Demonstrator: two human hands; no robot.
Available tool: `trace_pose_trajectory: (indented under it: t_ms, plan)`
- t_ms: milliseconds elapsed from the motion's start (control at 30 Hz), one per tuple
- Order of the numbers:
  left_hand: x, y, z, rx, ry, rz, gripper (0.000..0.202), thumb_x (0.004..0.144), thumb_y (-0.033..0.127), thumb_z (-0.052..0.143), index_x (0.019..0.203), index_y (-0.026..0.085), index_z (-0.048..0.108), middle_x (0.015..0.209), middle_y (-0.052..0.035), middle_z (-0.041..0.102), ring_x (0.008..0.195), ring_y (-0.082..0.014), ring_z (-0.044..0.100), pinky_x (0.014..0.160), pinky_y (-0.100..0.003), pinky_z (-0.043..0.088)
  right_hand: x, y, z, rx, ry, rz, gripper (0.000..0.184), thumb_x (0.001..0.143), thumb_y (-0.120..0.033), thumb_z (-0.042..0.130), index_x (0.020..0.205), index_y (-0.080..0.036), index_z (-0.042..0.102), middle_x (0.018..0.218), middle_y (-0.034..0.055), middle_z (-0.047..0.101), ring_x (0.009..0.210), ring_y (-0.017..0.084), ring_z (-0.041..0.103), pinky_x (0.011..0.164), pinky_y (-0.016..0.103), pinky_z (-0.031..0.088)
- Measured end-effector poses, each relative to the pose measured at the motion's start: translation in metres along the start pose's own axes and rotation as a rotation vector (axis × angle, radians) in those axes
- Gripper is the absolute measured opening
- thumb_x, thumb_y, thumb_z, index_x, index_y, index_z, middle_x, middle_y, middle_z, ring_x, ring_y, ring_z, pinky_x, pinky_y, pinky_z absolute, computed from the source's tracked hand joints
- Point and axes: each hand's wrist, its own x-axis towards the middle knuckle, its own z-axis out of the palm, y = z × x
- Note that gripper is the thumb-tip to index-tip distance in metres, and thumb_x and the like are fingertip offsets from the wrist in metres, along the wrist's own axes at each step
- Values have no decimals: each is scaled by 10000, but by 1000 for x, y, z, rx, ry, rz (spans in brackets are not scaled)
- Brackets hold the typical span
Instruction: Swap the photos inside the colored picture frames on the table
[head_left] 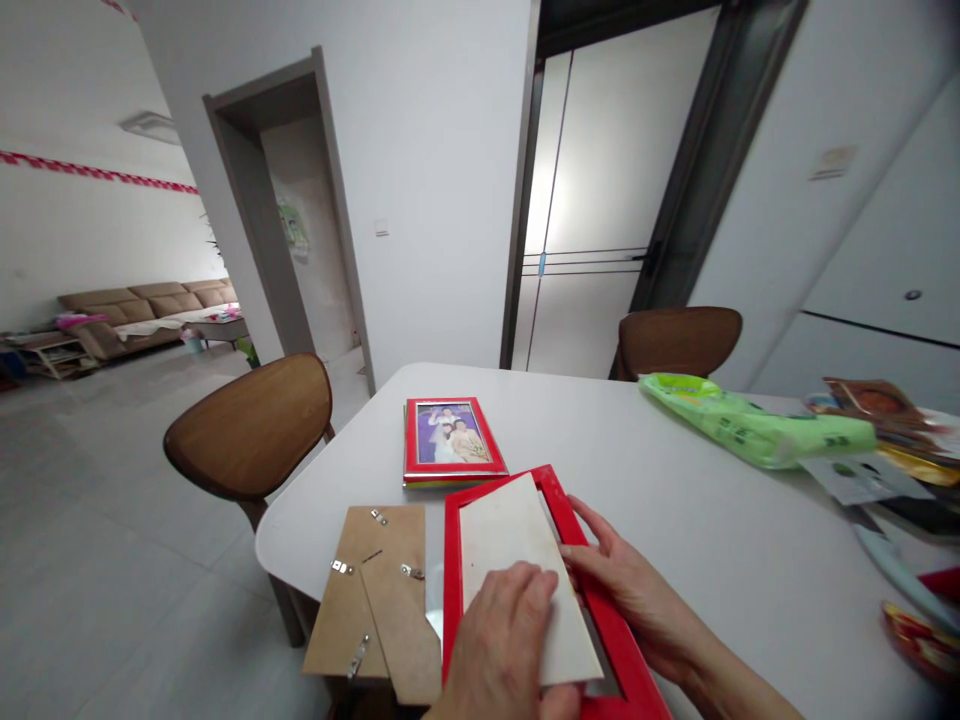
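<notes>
A red picture frame [452, 560] lies face down or tilted at the front of the table; which cannot be told. Inside it sits a white card [502, 520], skewed against the frame's edges. My left hand [502, 635] is closed on the lower part of this card, fingers bent over its face. My right hand [619, 575] grips the frame's right side, with the thumb and fingertips by the card's edge. Left of the frame is a brown backing board [337, 620] with metal clips and a stand leg [401, 625], overhanging the table edge.
A second red frame with a photo [491, 445] rests on a stack farther back. Green plastic packaging [772, 430] and assorted items lie at the table's right. Wooden chairs stand at the left [255, 425] and far side [679, 340] of the white table [585, 430].
</notes>
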Motion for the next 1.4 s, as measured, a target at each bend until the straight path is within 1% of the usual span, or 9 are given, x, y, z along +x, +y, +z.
trace_pose_trajectory:
  t_ms: [100, 233, 333, 500, 767, 933, 1100, 1200, 1400]
  plan:
    - [-4, -5, -18, -40, 107, -75, 583, 617, 80, 415, 1192, 138, 340, 968, -110, 554, 857, -224, 548, 736, -348, 473, 11, 6, -10, -157, 51, -35, 741, 629, -283, 586, 1276, -242, 226, 509, -73, 532, 416, 105, 490, 415, 210, 393]
    - [-31, -29, -55, -42, 322, -534, 495, 743, 169, 434, 1219, 160, 299, 1032, -96, 548, 862, -206, 563, 708, -308, 477, 29, 20, -29, -523, 143, -83, 595, 662, -307, 502, 1216, -161, 343, 530, -44, 564, 424, 111, 482, 410, 209, 345]
    - [-58, -48, -67, -62, 334, -714, 486, 758, 263, 457, 1207, 134, 322, 939, -69, 575, 798, -202, 580, 655, -290, 484, 40, 32, -41, -842, 201, -159, 506, 677, -336, 447, 1142, -137, 445, 516, -28, 567, 466, 142, 513, 464, 237, 363]
    - [-86, -65, -64, 21, 239, -723, 455, 765, 285, 445, 1174, 98, 372, 652, 18, 527, 510, -141, 521, 515, -242, 445, 46, 41, -45, -1168, 264, -237, 467, 708, -364, 381, 1098, -141, 505, 679, 28, 629, 615, 185, 582, 604, 273, 398]
    - [-84, -69, -59, 118, 112, -649, 348, 748, 182, 447, 1095, 159, 455, 779, -25, 590, 651, -167, 572, 597, -260, 467, 45, 41, -45, -1333, 280, -268, 456, 733, -379, 364, 1098, -144, 503, 854, 92, 619, 749, 226, 580, 693, 334, 415]
    - [-81, -63, -52, 212, 105, -480, 399, 715, 146, 471, 1113, 155, 448, 1071, -103, 544, 996, -232, 498, 842, -363, 422, 41, 45, -19, -1074, 230, -482, 468, 699, -377, 426, 1069, -104, 514, 969, 116, 566, 798, 197, 555, 746, 325, 414]
    - [-63, -46, -30, 188, -56, -300, 575, 630, 169, 529, 1188, 131, 397, 1258, -136, 403, 1154, -279, 357, 939, -449, 331, 43, 58, 34, -462, -101, -88, 569, 677, -319, 491, 1186, -88, 383, 559, -31, 543, 411, 93, 449, 402, 216, 353]
    - [-54, -42, -22, 196, -122, -245, 659, 575, 141, 517, 1217, 84, 377, 1297, -174, 345, 1176, -321, 318, 932, -498, 319, 40, 51, 54, -218, -213, 39, 482, 652, -293, 542, 1089, -100, 480, 481, -58, 497, 364, 64, 387, 355, 183, 284]
    - [-32, -31, -36, 0, 285, -180, 483, 758, 77, 357, 1234, 156, 377, 1247, -99, 439, 1163, -225, 372, 965, -407, 313, 12, 9, 71, 24, -251, -88, 435, 700, -399, 538, 1065, -166, 501, 685, -12, 570, 515, 77, 488, 469, 200, 397]
